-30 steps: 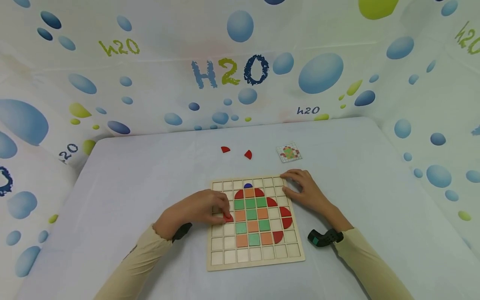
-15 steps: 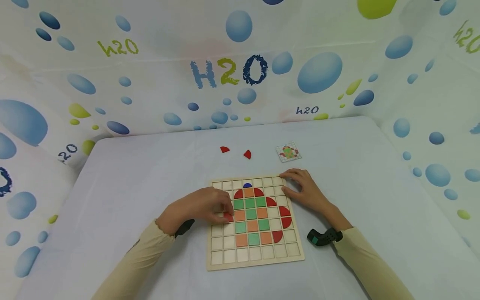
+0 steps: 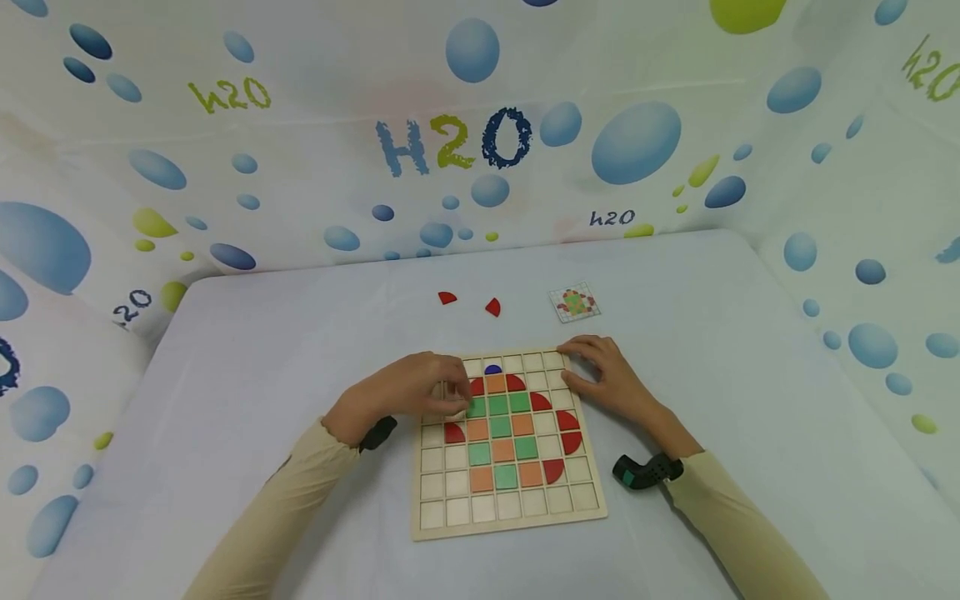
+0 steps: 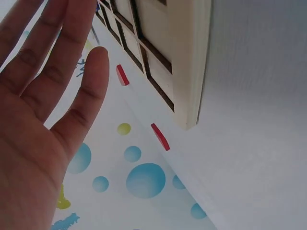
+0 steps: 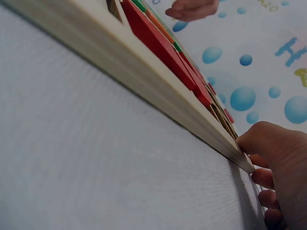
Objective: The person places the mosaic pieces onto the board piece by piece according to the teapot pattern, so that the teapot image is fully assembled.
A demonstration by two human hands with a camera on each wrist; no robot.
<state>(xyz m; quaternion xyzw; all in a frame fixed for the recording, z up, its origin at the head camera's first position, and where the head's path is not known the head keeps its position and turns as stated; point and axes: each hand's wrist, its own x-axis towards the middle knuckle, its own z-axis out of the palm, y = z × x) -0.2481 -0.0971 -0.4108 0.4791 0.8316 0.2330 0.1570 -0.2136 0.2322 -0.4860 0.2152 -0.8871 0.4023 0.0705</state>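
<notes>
A wooden grid board [image 3: 510, 527] lies on the table with green squares [image 3: 498, 427], orange squares [image 3: 503, 451], red quarter-circle pieces [image 3: 553, 471] and a blue half-circle piece [image 3: 492, 369] in its cells. My left hand [image 3: 412, 387] hovers over the board's upper left cells, fingers loosely bent; the left wrist view shows its palm and extended fingers, with nothing visibly held. Just below that hand, a red quarter-circle piece [image 3: 454, 432] sits in a left-side cell. My right hand [image 3: 611, 379] grips the upper right corner, its thumb [image 5: 256, 136] on the rim and fingers around the corner.
Two loose red quarter-circle pieces, one on the left [image 3: 447, 297] and one on the right [image 3: 492, 307], lie beyond the board. A small pattern card [image 3: 575, 302] rests to their right. Behind the table hangs a white cloth [image 3: 315, 150] printed with blue drops.
My left hand has let go of the red quarter-circle piece in the left-side cell and moved up and slightly right over the board. The right hand keeps its grip on the corner.
</notes>
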